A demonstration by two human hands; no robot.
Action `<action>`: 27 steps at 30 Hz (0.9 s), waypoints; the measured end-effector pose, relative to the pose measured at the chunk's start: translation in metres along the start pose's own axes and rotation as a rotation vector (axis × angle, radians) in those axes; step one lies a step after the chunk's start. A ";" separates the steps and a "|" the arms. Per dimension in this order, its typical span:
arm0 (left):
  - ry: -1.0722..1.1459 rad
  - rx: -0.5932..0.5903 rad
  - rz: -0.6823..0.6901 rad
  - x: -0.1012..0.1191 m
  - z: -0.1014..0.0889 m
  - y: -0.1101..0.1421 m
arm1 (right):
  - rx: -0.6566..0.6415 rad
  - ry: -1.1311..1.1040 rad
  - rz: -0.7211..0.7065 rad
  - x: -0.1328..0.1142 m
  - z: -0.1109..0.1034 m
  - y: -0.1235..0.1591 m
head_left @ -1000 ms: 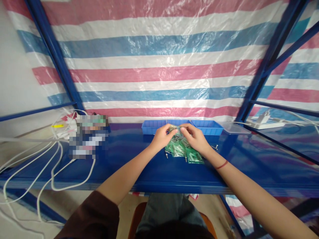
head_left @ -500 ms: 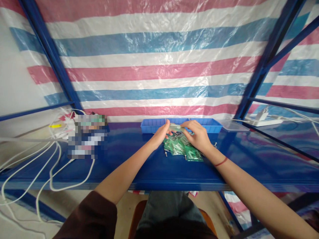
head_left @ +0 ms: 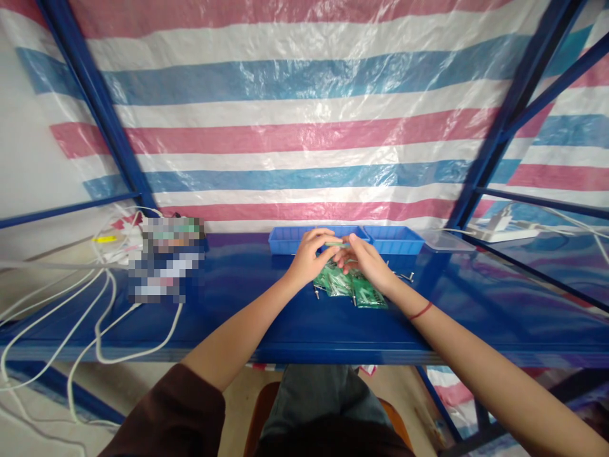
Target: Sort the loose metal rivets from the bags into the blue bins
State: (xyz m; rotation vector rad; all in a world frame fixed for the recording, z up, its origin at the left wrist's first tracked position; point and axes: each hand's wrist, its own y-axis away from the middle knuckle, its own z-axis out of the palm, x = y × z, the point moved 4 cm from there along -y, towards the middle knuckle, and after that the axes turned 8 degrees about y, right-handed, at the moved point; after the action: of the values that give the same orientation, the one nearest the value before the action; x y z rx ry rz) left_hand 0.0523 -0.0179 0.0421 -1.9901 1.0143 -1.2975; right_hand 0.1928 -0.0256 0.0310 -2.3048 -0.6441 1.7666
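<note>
My left hand [head_left: 308,256] and my right hand [head_left: 362,261] meet over a pile of small green plastic bags [head_left: 354,287] on the blue metal shelf [head_left: 247,317]. Both hands pinch a small pale bag [head_left: 335,244] held between them, just above the pile. A few loose metal screws [head_left: 404,276] lie beside the pile on the shelf. A red string circles my right wrist.
Blue plastic trays [head_left: 394,240] stand in a row behind my hands, with a clear lid [head_left: 445,240] to their right. White cables [head_left: 95,298] and a blurred-out box [head_left: 164,260] lie at the left. A white power strip [head_left: 504,231] sits far right. Striped tarp hangs behind.
My hands have drawn closer together on the small bag, and the right hand has shifted a little left and down toward the pile.
</note>
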 end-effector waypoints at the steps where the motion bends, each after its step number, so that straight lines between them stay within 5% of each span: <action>1: -0.040 -0.027 0.011 0.001 0.002 0.001 | 0.013 -0.054 0.006 0.001 -0.001 -0.001; 9: 0.038 -0.180 -0.080 -0.003 0.013 0.005 | 0.146 -0.094 -0.067 0.012 -0.015 -0.007; 16: 0.083 0.011 -0.163 -0.012 0.003 -0.002 | 0.160 0.088 -0.196 0.006 -0.013 -0.005; 22: -0.178 0.372 -0.324 -0.053 -0.048 -0.011 | 0.286 0.359 -0.219 0.010 -0.021 -0.006; 27: -0.562 0.117 -0.616 -0.079 -0.061 -0.001 | 0.061 0.812 -0.360 0.003 -0.010 -0.001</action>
State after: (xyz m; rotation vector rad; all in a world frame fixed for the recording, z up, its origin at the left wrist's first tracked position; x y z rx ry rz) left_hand -0.0235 0.0457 0.0261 -2.4609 0.0559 -0.9311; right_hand 0.2021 -0.0220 0.0319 -2.3770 -0.7461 0.5953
